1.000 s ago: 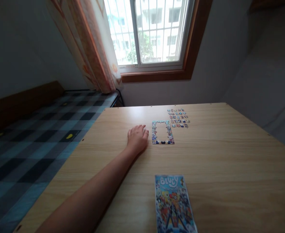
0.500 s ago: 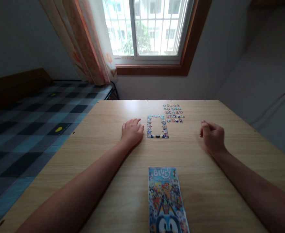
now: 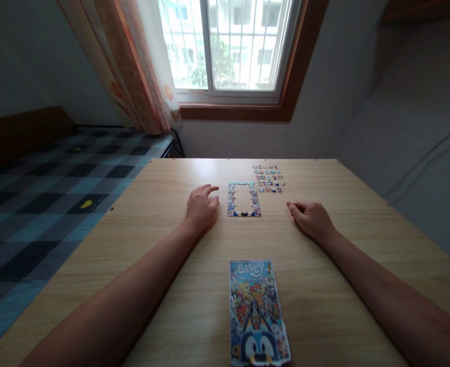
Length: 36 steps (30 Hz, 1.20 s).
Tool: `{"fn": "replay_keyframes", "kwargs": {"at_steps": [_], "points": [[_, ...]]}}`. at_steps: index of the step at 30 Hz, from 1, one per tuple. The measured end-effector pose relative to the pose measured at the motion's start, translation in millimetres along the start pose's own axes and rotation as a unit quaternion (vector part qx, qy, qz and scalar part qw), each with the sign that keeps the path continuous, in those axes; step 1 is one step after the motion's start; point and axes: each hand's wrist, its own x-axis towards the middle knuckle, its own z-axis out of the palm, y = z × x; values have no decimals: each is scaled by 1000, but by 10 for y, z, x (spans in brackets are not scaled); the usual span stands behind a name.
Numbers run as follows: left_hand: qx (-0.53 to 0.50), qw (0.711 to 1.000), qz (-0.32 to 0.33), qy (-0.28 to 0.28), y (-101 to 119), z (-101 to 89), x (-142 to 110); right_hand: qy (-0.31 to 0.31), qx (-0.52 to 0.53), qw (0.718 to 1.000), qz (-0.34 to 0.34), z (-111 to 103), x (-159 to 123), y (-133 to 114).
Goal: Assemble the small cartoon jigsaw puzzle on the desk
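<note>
The lower and central frame is filled by a wood-grain counter, on which all the puzzle parts are laid. The left of the frame is occupied by a bed covered in blue and black checks. At top centre, a barred window is set in a brown wooden surround, overlapped on its left by an orange floral curtain. At bottom centre, a printed Bluey picture is placed face up, title uppermost. Left of centre, the left hand is rested on the counter, fingers and thumb spread. Right of centre, the right hand is held with fingers curled and drawn together; whether anything is enclosed cannot be told. Between the hands, touched by neither, a jigsaw border is assembled as an upright rectangle, bare counter being seen inside it. Beyond its upper right corner, loose jigsaw pieces are arranged in rough rows.
</note>
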Motion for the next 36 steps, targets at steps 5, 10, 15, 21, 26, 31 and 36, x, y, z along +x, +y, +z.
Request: {"fn": "replay_keyframes", "kwargs": {"at_steps": [5,10,15,21,26,31,36], "points": [[-18,1000,5,19,29,-41,-7,-24,-55,998,-13,15,-23,-22],[-38,999,11,36,71,-85,-19,-15,-75,997,-31,50,-9,5],[-59,997,13,49,86,-117,-28,14,-88,995,-48,86,35,24],[-79,994,11,72,82,-144,-29,8,-153,988,29,175,47,-20],[-103,992,-3,75,53,-153,-22,-77,-167,976,117,288,165,7],[-142,987,-38,70,-39,-117,-2,-90,-130,974,165,314,534,148],[-195,975,-84,64,-105,-86,9,21,-2,978,209,307,913,379]]}}
